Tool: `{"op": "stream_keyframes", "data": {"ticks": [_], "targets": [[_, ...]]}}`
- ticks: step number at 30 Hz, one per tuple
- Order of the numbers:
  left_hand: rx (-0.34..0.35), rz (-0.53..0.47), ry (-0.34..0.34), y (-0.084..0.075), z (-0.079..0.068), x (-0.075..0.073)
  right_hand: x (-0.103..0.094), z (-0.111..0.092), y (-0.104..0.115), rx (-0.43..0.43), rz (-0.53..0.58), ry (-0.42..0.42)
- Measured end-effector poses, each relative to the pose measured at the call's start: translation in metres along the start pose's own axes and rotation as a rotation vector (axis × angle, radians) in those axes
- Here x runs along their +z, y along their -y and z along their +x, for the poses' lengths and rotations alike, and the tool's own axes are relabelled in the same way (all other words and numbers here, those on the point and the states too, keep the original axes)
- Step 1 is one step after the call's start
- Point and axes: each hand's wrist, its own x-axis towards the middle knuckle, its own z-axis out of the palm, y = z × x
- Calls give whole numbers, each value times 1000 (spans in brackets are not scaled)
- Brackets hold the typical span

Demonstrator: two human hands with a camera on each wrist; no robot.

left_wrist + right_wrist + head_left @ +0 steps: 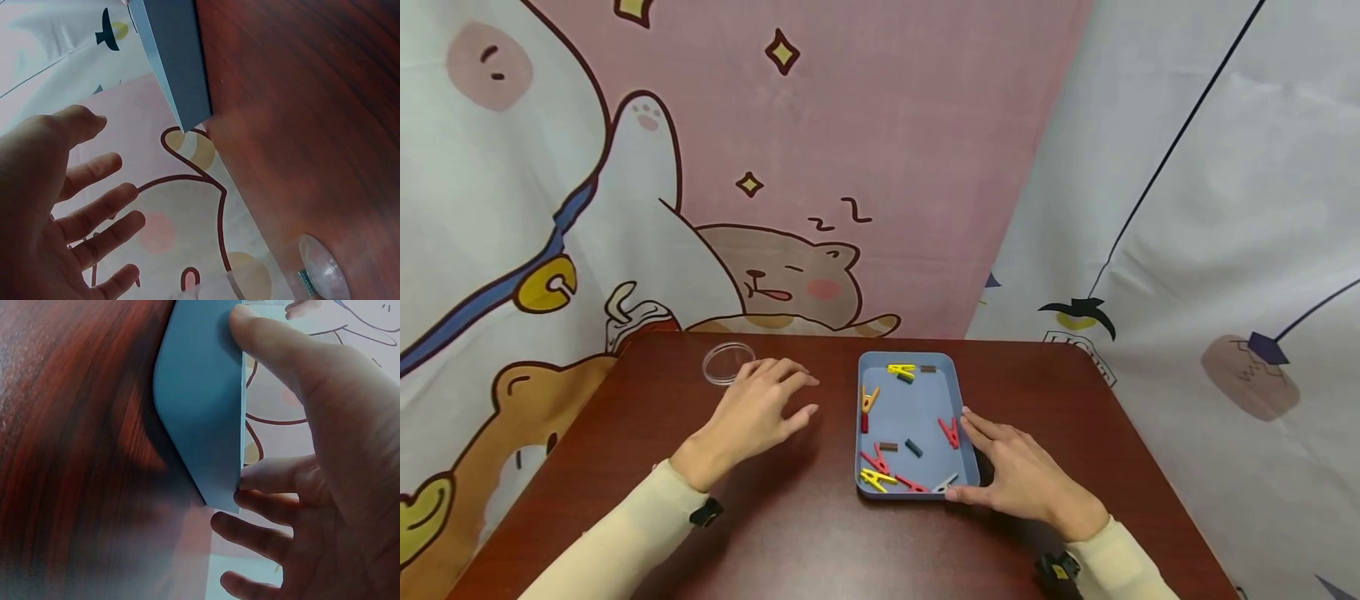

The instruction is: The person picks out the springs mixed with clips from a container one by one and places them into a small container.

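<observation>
A blue-grey tray (925, 408) lies on the table, holding several small clips like clothespins: yellow (901, 369), orange (869, 400), red (950, 433) and a grey one (945, 482). Small ribbed pieces lie among them, brown (888, 447) and dark green (913, 448), plus a dark red piece (864, 423). My right hand (1026, 471) holds the tray's near right corner, thumb on the front wall, forefingers at the right rim. Left of the tray, my left hand (760, 408) hovers over the table with fingers spread and nothing in them.
A clear round dish (728, 364) stands just beyond my left hand; the left wrist view shows a small dark green piece (306, 282) at it. The dark red-brown table (820, 542) ends against a printed cartoon cloth (910, 167) behind.
</observation>
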Motion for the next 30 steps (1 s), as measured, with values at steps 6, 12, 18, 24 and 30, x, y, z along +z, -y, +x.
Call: {"op": "stream_keyframes", "data": {"ticks": [6,12,18,24,30], "targets": [[25,1,6,-7,7,1,-2,0,2,1,1,5],[39,-1,21,-16,11,4,-2,-1,3,10,4,15],[59,0,57,-23,16,8,-2,0,3,4,3,15],[71,-9,102,-28,20,14,-1,0,1,-4,4,4],[89,-26,115,-34,27,19,1,0,0,-9,4,-8]]}}
